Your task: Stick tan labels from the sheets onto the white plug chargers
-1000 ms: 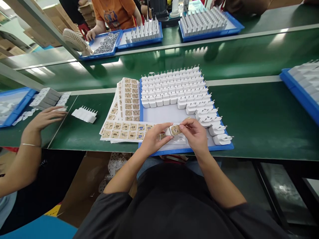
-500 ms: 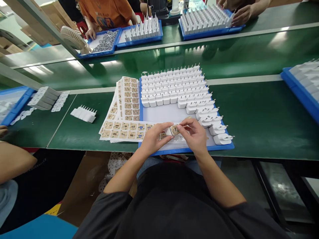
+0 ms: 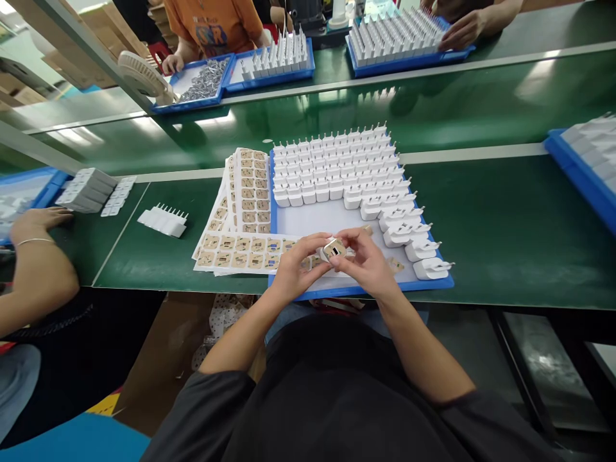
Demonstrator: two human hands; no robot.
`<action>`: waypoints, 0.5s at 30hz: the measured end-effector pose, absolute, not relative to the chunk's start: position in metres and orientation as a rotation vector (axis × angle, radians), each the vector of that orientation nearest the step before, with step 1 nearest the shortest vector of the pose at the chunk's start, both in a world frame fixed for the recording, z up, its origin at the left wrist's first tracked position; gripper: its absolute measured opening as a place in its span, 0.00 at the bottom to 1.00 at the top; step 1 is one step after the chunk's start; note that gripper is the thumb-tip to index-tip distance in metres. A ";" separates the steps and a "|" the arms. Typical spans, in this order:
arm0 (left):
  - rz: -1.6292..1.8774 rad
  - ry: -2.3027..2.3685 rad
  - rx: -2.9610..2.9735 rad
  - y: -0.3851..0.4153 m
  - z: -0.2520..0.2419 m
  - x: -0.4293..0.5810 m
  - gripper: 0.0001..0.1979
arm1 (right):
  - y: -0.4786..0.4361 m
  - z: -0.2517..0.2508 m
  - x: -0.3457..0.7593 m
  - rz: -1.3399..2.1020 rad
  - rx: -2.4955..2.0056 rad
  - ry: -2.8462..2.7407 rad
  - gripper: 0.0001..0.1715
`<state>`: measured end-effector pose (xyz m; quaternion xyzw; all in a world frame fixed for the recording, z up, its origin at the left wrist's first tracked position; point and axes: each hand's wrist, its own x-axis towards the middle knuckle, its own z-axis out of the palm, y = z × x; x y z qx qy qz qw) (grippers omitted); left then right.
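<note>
A white plug charger [image 3: 333, 249] with a tan face and a dark port slot is between my two hands, above the blue tray's front part. My left hand [image 3: 294, 268] grips it with thumb and fingers from the left. My right hand [image 3: 371, 266] is closed at its right side, the thumb against the tan face's lower edge. Beneath my hands a sheet of tan stickers [image 3: 234, 251] overlaps the blue tray [image 3: 337, 292]. White plug chargers [image 3: 332, 163] stand in rows in the tray, with more down its right side. A tan piece [image 3: 395, 264] lies near my right hand.
More sticker sheets [image 3: 254, 192] lie left of the tray. A short row of chargers [image 3: 162, 220] lies on the green table. A co-worker's arm [image 3: 41, 263] reaches in at left. Another blue tray [image 3: 584, 176] stands at right. Across the belt, people work at blue trays.
The charger has turned so its port face shows more toward me. My right fingers have shifted on it. At left, the co-worker's arm has moved forward onto the table.
</note>
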<state>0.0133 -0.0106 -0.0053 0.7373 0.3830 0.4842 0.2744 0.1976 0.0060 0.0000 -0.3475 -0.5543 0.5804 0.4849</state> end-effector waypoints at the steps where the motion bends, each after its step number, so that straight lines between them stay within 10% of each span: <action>1: 1.329 1.014 1.975 -0.010 -0.007 0.014 0.20 | 0.005 0.000 0.196 1.422 -0.840 -1.337 0.20; 15: 1.570 1.016 2.364 -0.008 -0.002 0.016 0.23 | -0.001 0.005 0.176 1.374 -0.706 -1.161 0.04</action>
